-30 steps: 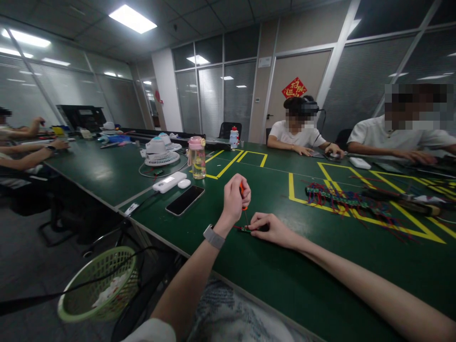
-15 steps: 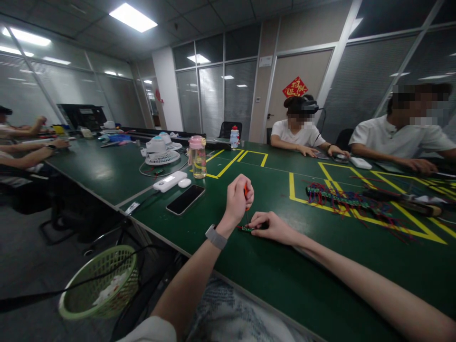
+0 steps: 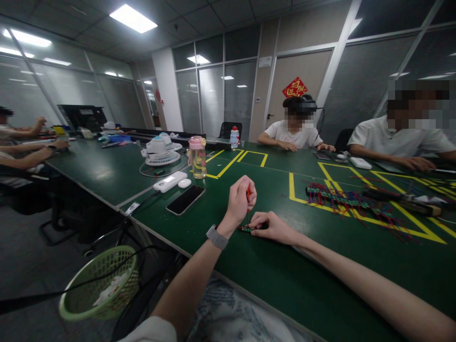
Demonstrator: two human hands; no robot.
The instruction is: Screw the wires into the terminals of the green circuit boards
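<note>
My left hand [image 3: 241,199] is closed around the orange handle of a screwdriver [image 3: 248,192]. Its thin shaft points down, and the tip meets or nearly meets a small green circuit board [image 3: 244,229] lying on the table. From the other side, my right hand [image 3: 270,225] pinches the board's right end between thumb and fingers. Part of the board is covered by those fingers, and red wire shows at its left end. What the tip touches is too small to make out.
On the green table [image 3: 285,270] lie a phone [image 3: 185,199], a white power strip [image 3: 170,181], a drink bottle [image 3: 197,157] and a fan [image 3: 162,151]. Wired circuit boards [image 3: 337,195] lie at right inside yellow tape. Co-workers sit opposite. A green basket [image 3: 99,285] stands below left.
My left hand has turned and shifted very slightly to the right with the screwdriver. My right hand and the board stay put. A co-worker opposite has moved their hands to the left.
</note>
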